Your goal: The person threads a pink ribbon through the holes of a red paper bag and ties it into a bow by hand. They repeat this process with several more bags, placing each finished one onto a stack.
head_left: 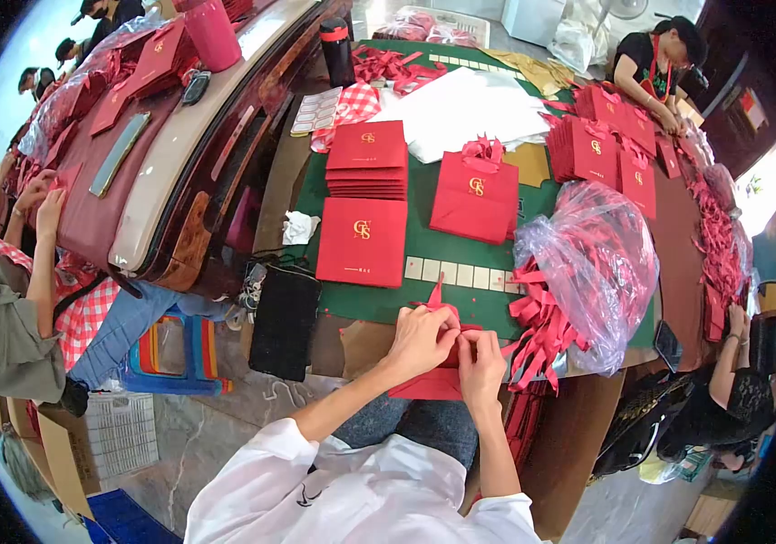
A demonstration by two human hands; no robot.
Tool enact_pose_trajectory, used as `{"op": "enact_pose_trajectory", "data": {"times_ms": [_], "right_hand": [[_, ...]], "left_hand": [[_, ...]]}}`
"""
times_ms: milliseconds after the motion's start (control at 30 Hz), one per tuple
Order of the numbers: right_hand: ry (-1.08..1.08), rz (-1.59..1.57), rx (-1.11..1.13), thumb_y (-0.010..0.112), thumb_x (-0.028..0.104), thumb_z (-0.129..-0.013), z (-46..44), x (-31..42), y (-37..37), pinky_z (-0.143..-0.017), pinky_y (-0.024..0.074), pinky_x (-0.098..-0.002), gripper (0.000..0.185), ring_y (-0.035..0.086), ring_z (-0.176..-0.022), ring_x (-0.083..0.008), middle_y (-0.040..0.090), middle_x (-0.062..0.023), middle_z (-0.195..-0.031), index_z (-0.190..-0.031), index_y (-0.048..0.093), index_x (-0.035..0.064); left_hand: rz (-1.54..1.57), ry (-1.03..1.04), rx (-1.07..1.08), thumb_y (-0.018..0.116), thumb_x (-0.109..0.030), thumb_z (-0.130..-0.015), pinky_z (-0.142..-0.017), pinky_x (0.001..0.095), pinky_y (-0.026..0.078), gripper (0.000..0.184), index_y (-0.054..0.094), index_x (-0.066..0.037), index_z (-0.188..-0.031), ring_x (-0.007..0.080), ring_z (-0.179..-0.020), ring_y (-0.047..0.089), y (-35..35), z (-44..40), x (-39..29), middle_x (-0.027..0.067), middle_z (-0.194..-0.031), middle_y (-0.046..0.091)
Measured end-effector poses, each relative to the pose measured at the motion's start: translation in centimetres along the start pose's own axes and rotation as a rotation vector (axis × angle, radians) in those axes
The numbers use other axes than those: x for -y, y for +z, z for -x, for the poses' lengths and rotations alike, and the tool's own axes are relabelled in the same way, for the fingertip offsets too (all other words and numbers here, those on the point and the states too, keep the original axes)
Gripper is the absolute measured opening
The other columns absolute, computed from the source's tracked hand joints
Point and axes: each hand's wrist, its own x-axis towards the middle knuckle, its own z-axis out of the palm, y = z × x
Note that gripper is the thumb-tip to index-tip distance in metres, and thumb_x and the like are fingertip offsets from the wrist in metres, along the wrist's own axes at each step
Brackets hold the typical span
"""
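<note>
At the table's front edge, a red paper bag [433,386] rests near my lap, partly covered by my hands. My left hand [421,342] is closed in a pinch on a red ribbon [436,292], whose end sticks up beyond the fingers. Close beside it, my right hand [481,367] pinches at the same spot along the bag's upper edge; the fingertips hide most of what they grip. To the right, loose red ribbons [542,317] spill from a clear plastic bag [601,272].
Flat red bags lie in a stack [361,240] ahead left, and a bag with ribbon handles [472,195] lies ahead. Beyond are white sheets [470,109] and a black tumbler [336,54]. A phone [668,344] lies at the right edge. Other people work on both sides.
</note>
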Motion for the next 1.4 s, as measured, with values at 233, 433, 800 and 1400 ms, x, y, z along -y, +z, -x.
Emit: {"op": "enact_pose_trajectory", "data": {"times_ms": [233, 433, 800, 1400], "right_hand": [[0.021, -0.094, -0.047, 0.063, 0.004, -0.091, -0.6, 0.1, -0.1, -0.067, 0.0531, -0.0394, 0.006, 0.067, -0.081, -0.0308, 0.065, -0.0146, -0.091, -0.097, 0.063, 0.0021], [0.076, -0.166, 0.155, 0.06, 0.006, -0.094, -3.0, 1.2, -2.9, -0.065, 0.0526, -0.0321, 0.011, 0.065, -0.073, -0.0233, 0.059, -0.0126, -0.078, -0.1, 0.067, -0.0009], [0.132, -0.383, 0.762, 0.064, 0.012, -0.089, -6.2, -4.1, -3.7, -0.066, 0.0448, -0.029, 0.015, 0.056, -0.073, -0.0128, 0.061, -0.0043, -0.075, -0.091, 0.071, -0.002], [0.265, -0.387, 0.17, 0.061, 0.019, -0.095, -4.8, -4.7, -2.6, -0.072, 0.0488, -0.0343, 0.02, 0.064, -0.08, -0.0225, 0.064, -0.013, -0.086, -0.096, 0.07, 0.0009]], "left_hand": [[-0.027, 0.103, -0.045, 0.074, -0.02, -0.079, -0.079, 0.0415, 0.037, 0.017, 0.065, -0.012, -0.091, 0.0243, -0.086, 0.063, -0.4, 0.0, 0.1, 0.0033, -0.084, 0.07], [-0.018, 0.068, 0.019, 0.08, -0.024, -0.072, -0.079, 0.0392, 0.036, 0.023, 0.065, -0.013, -0.085, 0.0228, -0.085, 0.062, -0.4, -0.4, -0.1, 0.0006, -0.084, 0.069], [-0.336, 0.612, -0.12, 0.067, -0.017, -0.08, -0.077, 0.0352, 0.038, 0.002, 0.065, -0.015, -0.081, 0.0182, -0.082, 0.053, -0.2, 0.5, -1.1, -0.0027, -0.078, 0.059], [-0.061, 0.215, -0.045, 0.078, -0.024, -0.078, -0.082, 0.0386, 0.036, 0.015, 0.066, -0.016, -0.083, 0.0213, -0.08, 0.058, -1.0, -0.2, -0.7, -0.0004, -0.081, 0.067]]}}
